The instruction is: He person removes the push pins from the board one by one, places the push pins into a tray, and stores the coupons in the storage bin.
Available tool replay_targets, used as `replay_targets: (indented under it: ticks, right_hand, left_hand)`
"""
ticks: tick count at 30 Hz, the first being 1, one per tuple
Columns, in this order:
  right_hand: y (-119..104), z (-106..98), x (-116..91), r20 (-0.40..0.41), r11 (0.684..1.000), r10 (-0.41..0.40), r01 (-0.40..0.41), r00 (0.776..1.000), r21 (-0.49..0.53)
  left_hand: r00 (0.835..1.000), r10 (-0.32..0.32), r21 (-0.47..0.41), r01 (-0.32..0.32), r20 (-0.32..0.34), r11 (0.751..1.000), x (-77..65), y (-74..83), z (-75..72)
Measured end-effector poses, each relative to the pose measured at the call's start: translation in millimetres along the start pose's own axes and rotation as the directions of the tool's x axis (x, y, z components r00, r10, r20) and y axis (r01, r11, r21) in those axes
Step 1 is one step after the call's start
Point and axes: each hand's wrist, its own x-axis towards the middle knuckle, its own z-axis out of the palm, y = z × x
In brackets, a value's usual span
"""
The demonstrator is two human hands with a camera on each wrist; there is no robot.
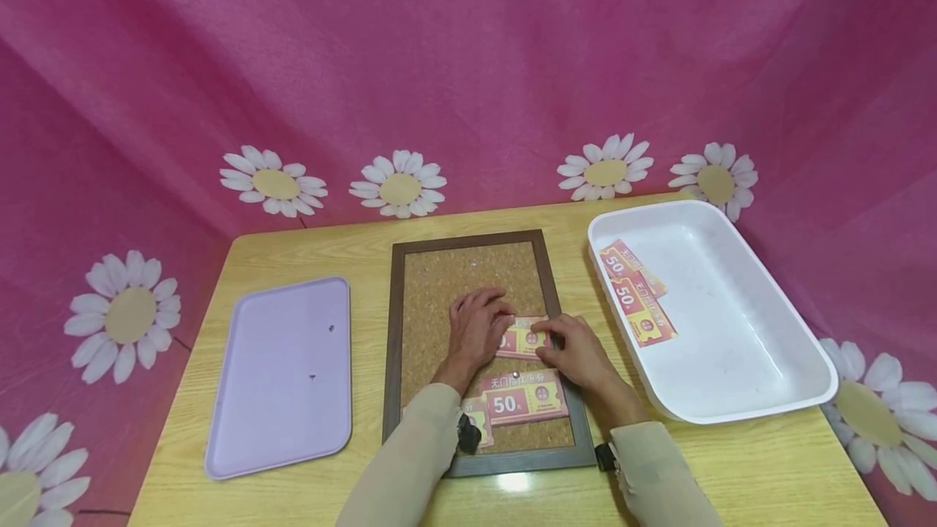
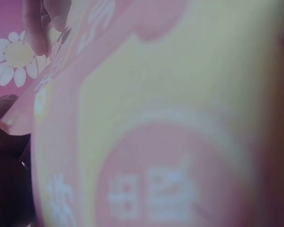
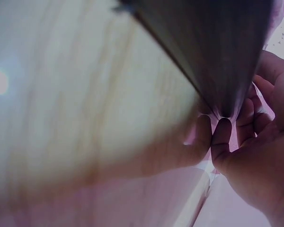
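A pink-and-yellow paper coupon marked 50 lies over a cork board. My left hand holds its left end, with fingers bent over the edge and the thumb hidden. At the right end, my right hand has thumb and index finger on the coupon. Just below, a second coupon is fixed by a small pin at its top. Partly under my left wrist lies another coupon. Close, blurred coupon print fills the left wrist view. The right wrist view shows my right hand beside the board's dark edge.
A lilac tray with two small pins lies to the left. On the right stands a deep white tub holding more coupons along its left side. A pink curtain with daisies rises behind the wooden table.
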Motion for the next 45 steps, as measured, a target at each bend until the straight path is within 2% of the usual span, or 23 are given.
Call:
replay_targets:
  ticks: [8, 16, 45]
  right_hand:
    - [-0.7, -0.4, 0.2, -0.003, 1.0, 0.0, 0.0, 1.0, 0.005]
    - [-0.5, 0.1, 0.0, -0.003, 1.0, 0.006, -0.006, 1.0, 0.001]
    - [1.2, 0.1, -0.8, -0.029, 0.999, -0.038, 0.039, 0.999, 0.029]
  left_hand:
    - [1.0, -0.012, -0.008, 0.012, 0.005, 1.0, 0.7, 0.7, -2.6]
    - [1.0, 0.005, -0.02, -0.005, -0.009, 1.0, -0.4, 1.5, -2.3]
    - [1.0, -0.006, -0.031, 0.005, -0.012, 1.0, 0.3, -0.1, -1.3]
